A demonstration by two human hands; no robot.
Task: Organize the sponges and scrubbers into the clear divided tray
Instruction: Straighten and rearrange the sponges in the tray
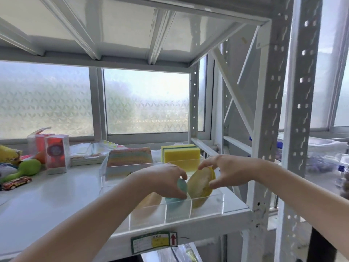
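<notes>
A clear divided tray (207,206) sits on the white shelf near its right front corner. My left hand (162,179) grips a teal round scrubber (176,200) standing in a front compartment. My right hand (224,170) holds a yellow round scrubber (200,186) upright in the compartment to the right of it. An orange scrubber (151,200) shows left of the teal one, partly hidden by my left wrist. Yellow-green sponges (180,155) stand at the tray's back right, and a multicoloured mesh scrubber (130,156) stands at its back left.
Two red-and-clear boxes (56,150), a green toy (28,168), a toy car (17,183) and papers (86,149) lie on the shelf's left. White perforated shelf posts (268,110) rise at the right. An upper shelf (132,35) hangs overhead. Frosted windows are behind.
</notes>
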